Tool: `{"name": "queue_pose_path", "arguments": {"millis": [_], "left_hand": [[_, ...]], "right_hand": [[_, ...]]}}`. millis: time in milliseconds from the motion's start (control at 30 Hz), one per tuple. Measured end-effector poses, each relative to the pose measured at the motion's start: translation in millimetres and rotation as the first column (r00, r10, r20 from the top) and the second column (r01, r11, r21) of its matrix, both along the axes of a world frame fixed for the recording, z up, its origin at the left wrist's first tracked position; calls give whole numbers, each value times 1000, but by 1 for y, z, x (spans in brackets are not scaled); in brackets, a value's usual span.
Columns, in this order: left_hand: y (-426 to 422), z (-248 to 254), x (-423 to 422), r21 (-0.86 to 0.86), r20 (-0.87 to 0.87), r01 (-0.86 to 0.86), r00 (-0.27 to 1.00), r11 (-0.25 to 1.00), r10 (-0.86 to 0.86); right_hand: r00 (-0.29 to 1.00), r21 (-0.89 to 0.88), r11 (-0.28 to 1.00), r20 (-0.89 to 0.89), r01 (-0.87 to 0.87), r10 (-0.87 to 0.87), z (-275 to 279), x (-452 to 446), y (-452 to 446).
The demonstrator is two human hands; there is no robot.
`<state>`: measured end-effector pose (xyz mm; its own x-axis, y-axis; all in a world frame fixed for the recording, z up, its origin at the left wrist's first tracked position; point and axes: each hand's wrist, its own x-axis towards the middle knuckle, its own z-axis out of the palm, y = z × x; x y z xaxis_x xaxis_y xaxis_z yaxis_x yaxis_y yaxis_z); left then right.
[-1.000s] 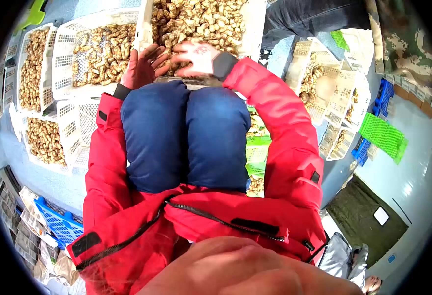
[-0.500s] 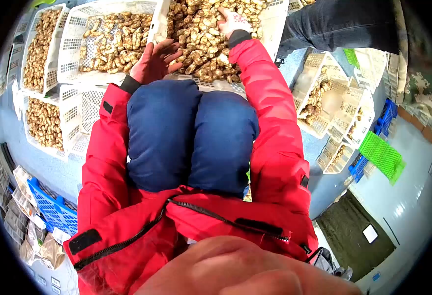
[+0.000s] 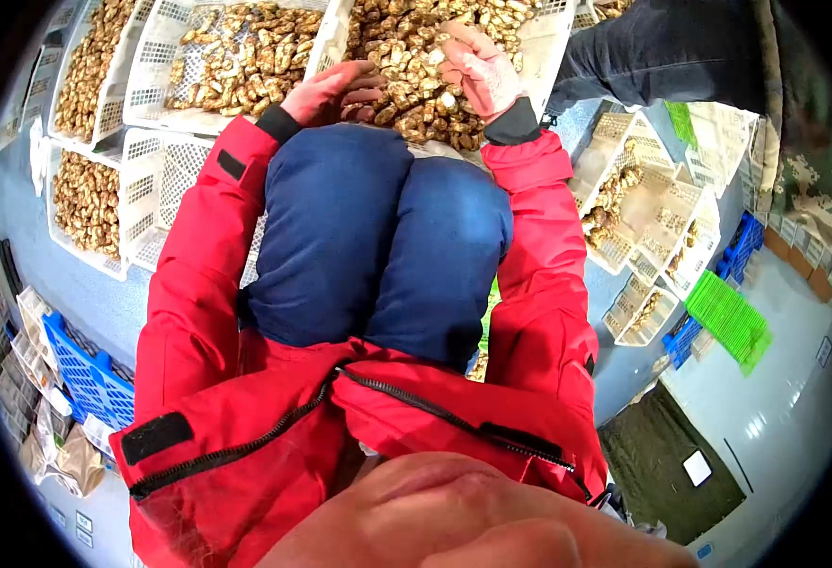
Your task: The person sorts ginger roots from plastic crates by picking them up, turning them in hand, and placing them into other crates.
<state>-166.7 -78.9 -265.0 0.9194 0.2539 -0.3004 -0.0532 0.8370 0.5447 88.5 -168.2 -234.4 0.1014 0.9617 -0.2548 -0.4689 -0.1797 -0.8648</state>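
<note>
In the head view a white plastic crate point(image 3: 550, 47) stands before my knees, heaped with small brown-and-cream lumpy pieces point(image 3: 416, 66) that look like mushrooms. My left hand point(image 3: 335, 92) is over the crate's near left side, fingers stretched and slightly curved, with nothing visible in it. On the right, my right hand point(image 3: 482, 74) hovers over or touches the heap; its fingers are apart and point left, and I see nothing held. Whether its fingertips touch the pieces I cannot tell.
A second white crate point(image 3: 136, 95) with similar pieces adjoins on the left, with narrower filled crates point(image 3: 56, 213) beyond. Another person's dark trouser leg point(image 3: 662, 52) is close on the right. Smaller white baskets point(image 3: 615, 123) and a green slatted mat point(image 3: 730, 322) lie farther right.
My right hand has drawn back toward me and turned, its palm side now showing more. My left hand has moved slightly right and up, its fingers now pointing right.
</note>
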Motion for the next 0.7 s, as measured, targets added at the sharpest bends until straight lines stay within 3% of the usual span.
{"name": "queue_pose_path", "arguments": {"millis": [133,200,233,267,333,400,467,533,600,700], "left_hand": [[6,6,13,69,63,79,995,994,-83],[4,11,17,81,-5,7,1000,997,-6],[3,15,18,107,-121,16,993,994,-3],[4,6,16,112,-108,44,994,993,-32],[8,-20,9,123,-80,100,993,987,-90],[8,-14,8,180,-169,132,980,975,-102],[5,-16,9,153,-225,68,974,986,-33],[4,-21,10,240,-248,39,968,970,23],[3,-16,10,251,-244,22,969,968,41],[0,-14,13,344,-352,105,936,933,24]], "right_hand": [[986,-39,998,161,-43,48,24,-30,10],[967,-34,984,187,-172,175,30,-42,11],[918,-34,953,260,-302,300,32,-44,11],[939,-130,946,139,-297,313,27,-45,8],[927,-164,950,225,-268,300,23,-37,9],[967,-232,973,245,-19,77,7,-20,8],[960,-143,984,270,111,-69,-24,12,7],[948,-78,966,226,247,-224,-44,41,4],[918,-125,930,251,346,-308,-39,57,5],[933,-97,956,263,278,-245,-54,71,12]]}}
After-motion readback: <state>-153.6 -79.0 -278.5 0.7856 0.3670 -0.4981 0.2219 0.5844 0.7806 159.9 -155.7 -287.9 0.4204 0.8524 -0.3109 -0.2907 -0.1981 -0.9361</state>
